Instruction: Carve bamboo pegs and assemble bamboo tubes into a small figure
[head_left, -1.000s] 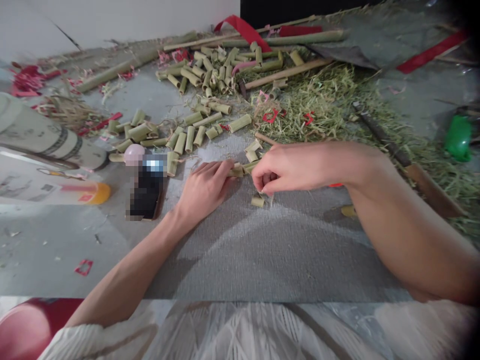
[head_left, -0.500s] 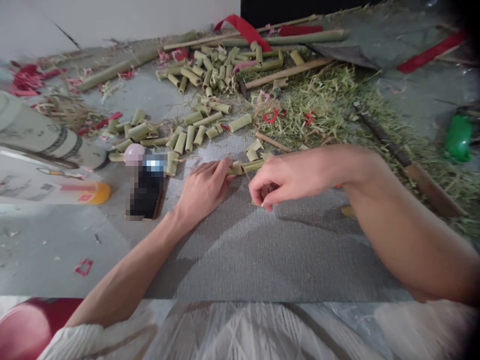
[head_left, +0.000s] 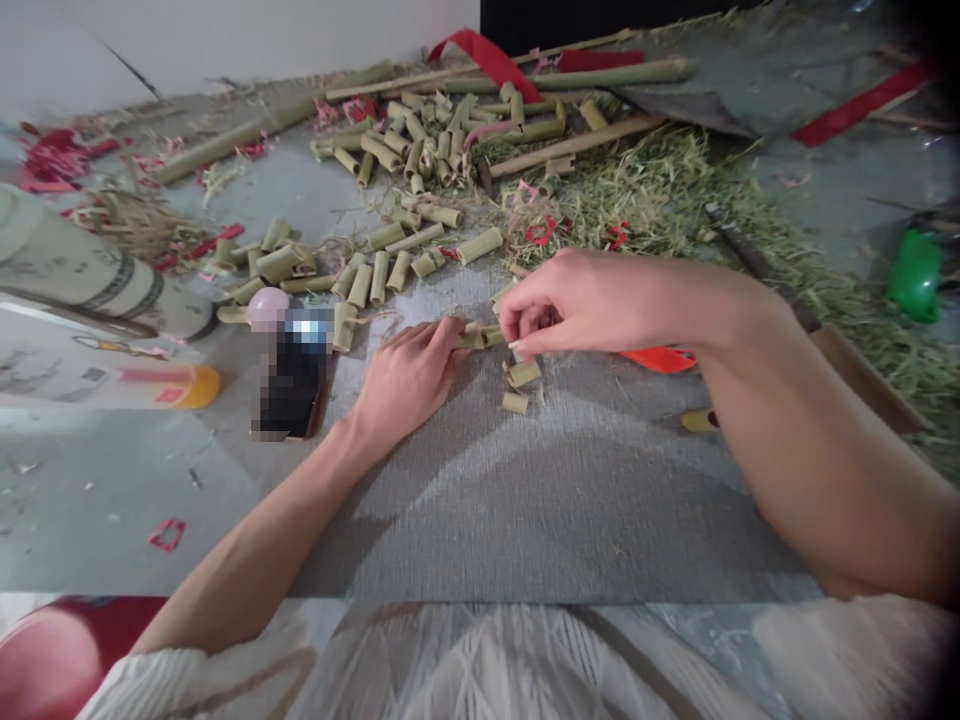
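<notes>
My left hand [head_left: 420,365] rests low on the grey tabletop [head_left: 585,500], its thumb and fingertips closed on a short bamboo tube [head_left: 471,340]. Just right of it, my right hand [head_left: 544,310] is curled in a pinch above the work. What its fingertips hold is too small to make out. Another bamboo section in line with the held tube runs under my right fingers, partly hidden. Below that hand lie two short bamboo pieces, a tilted one [head_left: 523,374] and a smaller one [head_left: 514,402].
Many cut bamboo tubes [head_left: 382,150] lie at the back, with green shavings [head_left: 645,200] on the right. A phone [head_left: 292,385], a pale bottle [head_left: 112,270] and a clear orange-ended container [head_left: 172,382] are on the left. A red-orange object [head_left: 660,360] shows beneath my right forearm.
My right hand has risen away from me, uncovering the two short bamboo pieces and the red-orange object. The left hand stays on its tube.
</notes>
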